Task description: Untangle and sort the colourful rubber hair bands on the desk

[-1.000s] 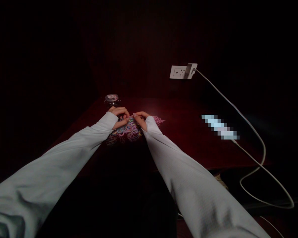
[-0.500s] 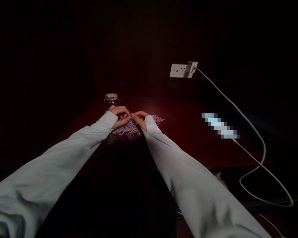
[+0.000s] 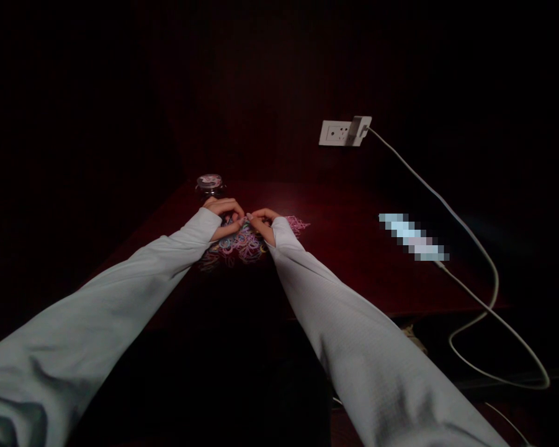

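A loose pile of small coloured loops [image 3: 244, 244], which look like elastic hair bands in pink, purple, blue and yellow, lies on the dark red table. Over its far side, my left hand [image 3: 226, 214] curls with thumb and index finger pinched. My right hand [image 3: 263, 222] is pinched as well, its fingertips almost meeting those of the left. Whatever lies between the fingertips is too small and dim to make out. Pink loops [image 3: 298, 224] stick out beyond my right wrist. Just behind my left hand stands a small clear jar [image 3: 210, 185] with a patterned lid.
On the right of the table [image 3: 339, 273] lies a pixelated bright device [image 3: 412, 237] with a white cable [image 3: 496, 282] attached. The cable loops past the table edge and up to a charger in the wall socket [image 3: 339, 133]. The surroundings are very dark.
Hardly anything differs: both hands stay pinched together above the pile, with at most a slight shift of the fingers. The view has moved a tiny bit.
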The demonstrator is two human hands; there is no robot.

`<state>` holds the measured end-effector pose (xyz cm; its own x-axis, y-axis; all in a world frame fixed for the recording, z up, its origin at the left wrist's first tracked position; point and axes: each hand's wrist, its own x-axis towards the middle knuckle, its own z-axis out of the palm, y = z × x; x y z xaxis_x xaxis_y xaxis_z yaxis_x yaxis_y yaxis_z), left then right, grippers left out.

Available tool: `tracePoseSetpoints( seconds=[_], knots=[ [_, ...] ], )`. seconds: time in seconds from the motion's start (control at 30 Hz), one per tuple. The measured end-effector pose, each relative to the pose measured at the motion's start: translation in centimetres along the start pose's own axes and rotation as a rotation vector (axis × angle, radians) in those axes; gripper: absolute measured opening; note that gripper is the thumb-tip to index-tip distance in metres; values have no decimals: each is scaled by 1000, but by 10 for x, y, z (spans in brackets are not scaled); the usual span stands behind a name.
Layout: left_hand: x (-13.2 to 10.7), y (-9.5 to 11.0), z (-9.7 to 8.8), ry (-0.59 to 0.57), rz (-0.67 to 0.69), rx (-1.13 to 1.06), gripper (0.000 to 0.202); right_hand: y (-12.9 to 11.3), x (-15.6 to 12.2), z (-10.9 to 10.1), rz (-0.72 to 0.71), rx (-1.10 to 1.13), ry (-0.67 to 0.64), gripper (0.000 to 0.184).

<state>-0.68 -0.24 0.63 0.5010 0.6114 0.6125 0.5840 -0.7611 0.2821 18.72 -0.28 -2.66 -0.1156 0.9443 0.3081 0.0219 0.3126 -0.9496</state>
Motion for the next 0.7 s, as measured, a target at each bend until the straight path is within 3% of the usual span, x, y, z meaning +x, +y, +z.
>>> tracePoseSetpoints(
  seconds=[0.17,0.3,0.5,0.7],
  knots=[
    [0,-3,0,15,-23,23,14,5,5,9,39,-5,2,26],
    [1,-6,-1,24,-35,24,15,12,5,16,49,17,-16,37],
    [1,-5,0,34,-81,33,16,12,2,6,-8,53,-103,57],
    [-1,0,1,47,-83,38,19,11,6,3,19,25,-107,59]
  ],
)
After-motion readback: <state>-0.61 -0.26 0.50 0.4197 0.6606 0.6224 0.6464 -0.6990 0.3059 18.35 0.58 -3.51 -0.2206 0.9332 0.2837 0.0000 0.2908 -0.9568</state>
